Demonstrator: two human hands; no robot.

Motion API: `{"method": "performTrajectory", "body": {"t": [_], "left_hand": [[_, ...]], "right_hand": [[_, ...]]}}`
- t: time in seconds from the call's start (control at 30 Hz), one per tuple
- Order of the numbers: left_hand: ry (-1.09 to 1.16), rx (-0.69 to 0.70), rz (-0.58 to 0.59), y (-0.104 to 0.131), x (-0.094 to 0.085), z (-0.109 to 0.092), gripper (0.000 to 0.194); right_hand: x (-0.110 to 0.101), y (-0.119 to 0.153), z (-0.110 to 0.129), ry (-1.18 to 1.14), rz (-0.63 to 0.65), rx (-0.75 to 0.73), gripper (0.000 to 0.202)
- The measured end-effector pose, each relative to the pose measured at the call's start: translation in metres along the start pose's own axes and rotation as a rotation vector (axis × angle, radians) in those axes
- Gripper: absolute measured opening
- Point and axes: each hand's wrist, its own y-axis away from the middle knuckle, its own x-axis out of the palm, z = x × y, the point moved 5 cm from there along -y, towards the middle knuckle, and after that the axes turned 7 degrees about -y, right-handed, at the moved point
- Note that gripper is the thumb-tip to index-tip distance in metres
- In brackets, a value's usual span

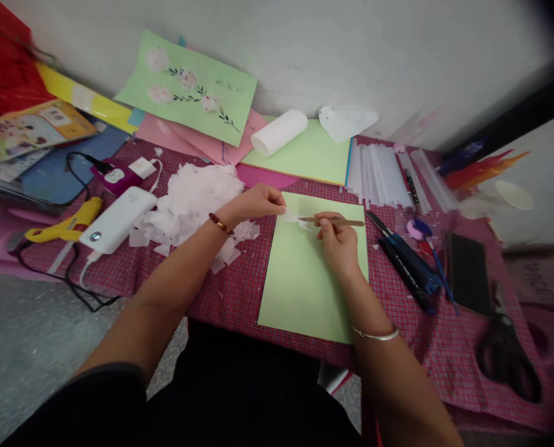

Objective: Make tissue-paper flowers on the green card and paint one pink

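Observation:
A light green sheet of paper point(305, 285) lies on the table in front of me. Over its upper part, my right hand point(337, 245) grips slim brown tweezers point(346, 221), their pointed tip aimed left. My left hand point(265, 202) is closed in a pinch at the sheet's upper left edge, with a small white paper piece point(292, 218) at the fingertips, partly blurred. Another white scrap point(306, 226) shows just under the tweezers' tip. Left of the sheet, beneath and beyond my left forearm, spreads a loose pile of white paper pieces point(197, 189).
Green paper with flowers point(197, 93) leans on the wall near a white roll point(280, 131). Left are a power bank point(118, 220) and yellow glue gun point(67, 226). Right are white sticks point(379, 174), a utility knife point(412, 261), phone point(467, 272) and black scissors point(503, 354).

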Motion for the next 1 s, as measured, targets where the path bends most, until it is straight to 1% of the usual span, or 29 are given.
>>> {"method": "performTrajectory", "body": {"t": [0.1, 0.17, 0.23, 0.33, 0.4, 0.47, 0.53, 0.6, 0.67, 0.8, 1.0], "left_hand": [[-0.019, 0.061, 0.111, 0.000, 0.009, -0.005, 0.011], [0.007, 0.102, 0.145, -0.002, 0.017, -0.008, 0.011], [0.047, 0.115, 0.153, -0.006, 0.025, -0.009, 0.011], [0.043, 0.106, 0.115, -0.014, 0.033, -0.006, 0.012], [0.004, 0.097, 0.095, -0.016, 0.035, -0.005, 0.012], [-0.002, 0.097, 0.111, -0.016, 0.035, -0.006, 0.009], [0.042, 0.108, 0.153, -0.014, 0.035, -0.009, 0.005], [0.075, 0.117, 0.184, -0.013, 0.034, -0.013, 0.004], [0.036, 0.116, 0.158, -0.013, 0.033, -0.014, 0.006], [-0.071, 0.097, 0.071, -0.019, 0.034, -0.014, 0.007], [-0.083, 0.111, 0.035, -0.022, 0.038, -0.012, 0.008]], "right_hand": [[0.002, -0.001, 0.001, -0.010, 0.004, 0.006, 0.024], [0.000, -0.001, 0.002, -0.044, -0.015, 0.021, 0.024], [-0.006, 0.001, 0.004, -0.101, -0.099, 0.037, 0.024], [-0.019, 0.007, 0.009, -0.184, -0.276, 0.025, 0.024], [-0.023, 0.010, 0.014, -0.214, -0.318, 0.005, 0.024], [-0.023, 0.012, 0.018, -0.229, -0.309, -0.009, 0.023], [-0.022, 0.014, 0.023, -0.233, -0.307, -0.025, 0.022], [-0.022, 0.017, 0.026, -0.210, -0.315, -0.033, 0.022], [-0.020, 0.019, 0.028, -0.164, -0.304, -0.043, 0.022], [-0.012, 0.019, 0.026, -0.044, -0.177, -0.070, 0.022], [-0.001, 0.016, 0.021, 0.138, -0.008, -0.160, 0.020]]}}
